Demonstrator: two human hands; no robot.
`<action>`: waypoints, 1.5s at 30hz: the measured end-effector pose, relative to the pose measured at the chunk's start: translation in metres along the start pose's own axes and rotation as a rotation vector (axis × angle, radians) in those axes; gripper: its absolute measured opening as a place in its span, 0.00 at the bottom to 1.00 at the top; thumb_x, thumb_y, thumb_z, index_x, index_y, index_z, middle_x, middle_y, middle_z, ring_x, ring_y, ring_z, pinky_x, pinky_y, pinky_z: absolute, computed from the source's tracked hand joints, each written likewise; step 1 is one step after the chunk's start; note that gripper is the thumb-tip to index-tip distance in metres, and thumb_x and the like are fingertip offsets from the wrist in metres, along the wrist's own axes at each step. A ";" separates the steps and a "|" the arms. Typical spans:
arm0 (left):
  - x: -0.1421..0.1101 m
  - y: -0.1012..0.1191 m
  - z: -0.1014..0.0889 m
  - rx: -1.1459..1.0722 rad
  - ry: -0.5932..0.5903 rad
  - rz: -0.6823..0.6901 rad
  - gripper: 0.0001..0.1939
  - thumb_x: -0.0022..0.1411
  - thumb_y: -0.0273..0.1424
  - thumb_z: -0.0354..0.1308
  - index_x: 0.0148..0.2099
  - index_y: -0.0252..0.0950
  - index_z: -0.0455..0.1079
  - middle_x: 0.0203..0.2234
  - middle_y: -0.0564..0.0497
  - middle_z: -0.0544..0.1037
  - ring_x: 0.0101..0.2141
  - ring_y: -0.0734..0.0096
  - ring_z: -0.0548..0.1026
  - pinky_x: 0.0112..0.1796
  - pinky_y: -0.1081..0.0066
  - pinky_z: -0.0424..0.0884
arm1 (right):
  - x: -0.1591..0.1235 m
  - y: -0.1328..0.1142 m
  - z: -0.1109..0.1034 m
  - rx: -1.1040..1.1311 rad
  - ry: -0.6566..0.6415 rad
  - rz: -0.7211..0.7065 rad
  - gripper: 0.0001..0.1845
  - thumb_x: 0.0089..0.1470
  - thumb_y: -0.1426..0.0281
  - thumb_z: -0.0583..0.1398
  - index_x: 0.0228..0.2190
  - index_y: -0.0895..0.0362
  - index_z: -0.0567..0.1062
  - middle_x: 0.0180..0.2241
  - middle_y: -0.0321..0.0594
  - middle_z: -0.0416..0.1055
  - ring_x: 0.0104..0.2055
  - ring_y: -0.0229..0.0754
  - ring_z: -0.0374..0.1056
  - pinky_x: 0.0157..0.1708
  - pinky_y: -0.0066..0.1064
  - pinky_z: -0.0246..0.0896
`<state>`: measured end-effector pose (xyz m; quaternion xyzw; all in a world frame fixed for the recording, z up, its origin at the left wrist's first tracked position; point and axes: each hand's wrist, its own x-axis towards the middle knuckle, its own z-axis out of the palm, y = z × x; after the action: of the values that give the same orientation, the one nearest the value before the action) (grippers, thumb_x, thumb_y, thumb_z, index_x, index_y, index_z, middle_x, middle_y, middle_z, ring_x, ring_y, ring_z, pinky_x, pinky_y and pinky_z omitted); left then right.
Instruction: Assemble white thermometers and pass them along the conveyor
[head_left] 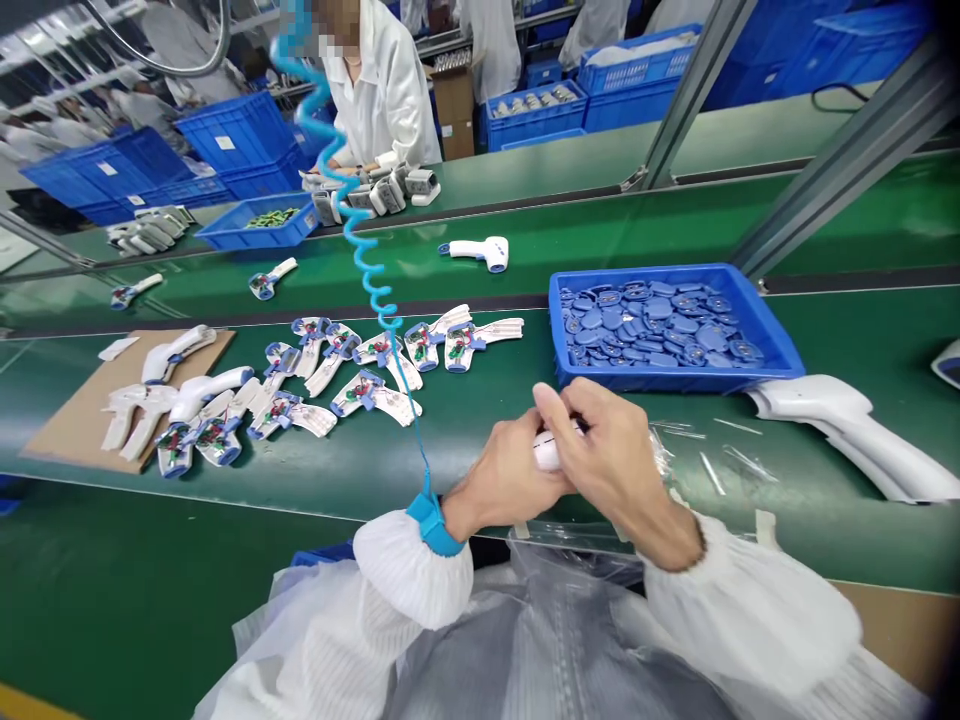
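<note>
Both hands meet in front of my body, over the near edge of the green bench. My left hand (517,465) is closed round a white thermometer-gun housing (548,452); only a rounded white end shows. My right hand (611,440) is closed over the same housing from the other side, its thumb raised across the top. The fingers hide most of the piece. A blue wrist strap (435,525) with a coiled cord (364,245) is on my left wrist. To the left lie several opened housing halves (367,395) with wires and green boards.
A blue tray (679,378) of blue oval parts stands beyond my hands. A white housing (862,430) and clear plastic slivers (712,473) lie right. Cardboard (75,420) bears assembled guns at left. One white gun (480,252) lies on the far belt. A co-worker (397,90) stands opposite.
</note>
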<state>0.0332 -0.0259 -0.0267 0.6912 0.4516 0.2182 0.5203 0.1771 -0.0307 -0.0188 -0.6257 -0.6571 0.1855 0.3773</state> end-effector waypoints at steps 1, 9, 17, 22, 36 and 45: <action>0.000 0.001 0.001 0.096 -0.022 0.011 0.15 0.60 0.32 0.63 0.49 0.36 0.71 0.37 0.47 0.82 0.32 0.62 0.78 0.33 0.68 0.69 | 0.002 -0.005 0.008 -0.056 0.053 -0.029 0.31 0.67 0.52 0.54 0.17 0.53 0.58 0.19 0.35 0.60 0.22 0.35 0.54 0.26 0.34 0.49; -0.002 0.006 -0.013 0.301 -0.023 0.020 0.16 0.64 0.39 0.61 0.49 0.35 0.72 0.39 0.43 0.84 0.35 0.54 0.81 0.35 0.64 0.72 | 0.012 -0.014 0.004 -0.053 0.192 0.027 0.33 0.69 0.54 0.52 0.14 0.53 0.60 0.16 0.36 0.61 0.20 0.36 0.55 0.26 0.36 0.47; -0.014 -0.008 0.002 0.386 0.028 0.018 0.14 0.64 0.40 0.62 0.41 0.33 0.73 0.34 0.41 0.80 0.34 0.53 0.79 0.36 0.62 0.69 | 0.008 -0.007 0.012 -0.083 0.029 0.071 0.36 0.68 0.52 0.51 0.12 0.53 0.70 0.15 0.40 0.69 0.18 0.40 0.64 0.26 0.37 0.52; -0.037 -0.014 -0.045 0.333 0.082 -0.088 0.19 0.66 0.50 0.62 0.44 0.39 0.72 0.30 0.51 0.79 0.28 0.63 0.76 0.30 0.67 0.65 | 0.057 0.019 -0.020 -0.115 -0.150 0.014 0.29 0.68 0.53 0.54 0.22 0.54 0.79 0.24 0.39 0.78 0.27 0.44 0.74 0.35 0.37 0.63; 0.008 -0.020 -0.039 1.263 0.059 -0.027 0.09 0.73 0.28 0.56 0.51 0.27 0.71 0.40 0.36 0.80 0.42 0.49 0.78 0.43 0.56 0.68 | 0.143 0.087 -0.038 -0.318 -0.409 -0.186 0.15 0.55 0.71 0.59 0.41 0.58 0.84 0.42 0.50 0.78 0.39 0.49 0.73 0.44 0.43 0.68; -0.011 0.000 -0.042 0.549 0.341 -0.110 0.12 0.73 0.30 0.55 0.56 0.36 0.64 0.39 0.46 0.79 0.36 0.60 0.78 0.36 0.65 0.68 | 0.047 0.027 -0.050 0.519 -0.209 0.395 0.33 0.51 0.42 0.68 0.47 0.55 0.83 0.25 0.37 0.74 0.29 0.41 0.69 0.36 0.36 0.70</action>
<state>-0.0047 -0.0136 -0.0097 0.7337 0.6108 0.1727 0.2425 0.2345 0.0076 0.0068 -0.6015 -0.4891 0.4792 0.4114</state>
